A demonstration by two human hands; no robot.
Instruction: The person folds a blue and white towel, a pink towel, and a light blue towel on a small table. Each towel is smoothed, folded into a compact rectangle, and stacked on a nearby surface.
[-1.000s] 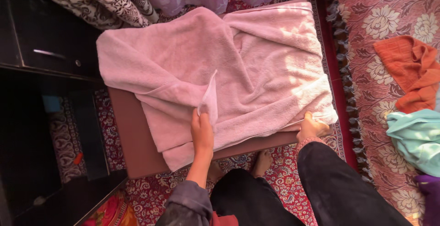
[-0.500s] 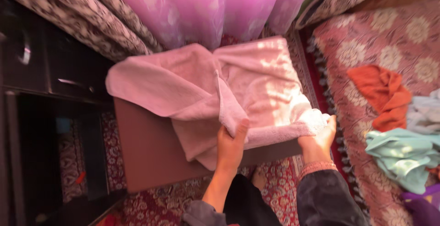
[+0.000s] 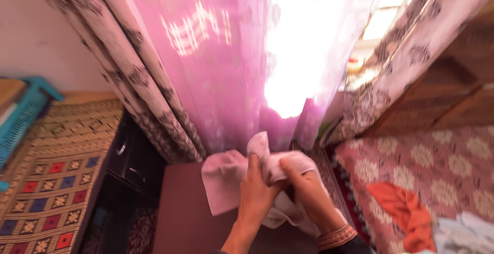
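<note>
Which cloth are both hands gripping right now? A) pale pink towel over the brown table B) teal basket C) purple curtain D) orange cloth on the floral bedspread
A: the left hand and the right hand both close on the bunched pale pink towel above the brown table, while the orange cloth lies apart on the floral bedspread.

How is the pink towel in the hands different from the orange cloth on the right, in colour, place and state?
The pink towel is pale pink; the orange cloth is bright orange. The pink towel is gripped by the left hand and the right hand above the brown table; the orange cloth lies untouched on the flowered cover. The pink towel looks larger and hangs partly. Both are soft and crumpled.
</note>
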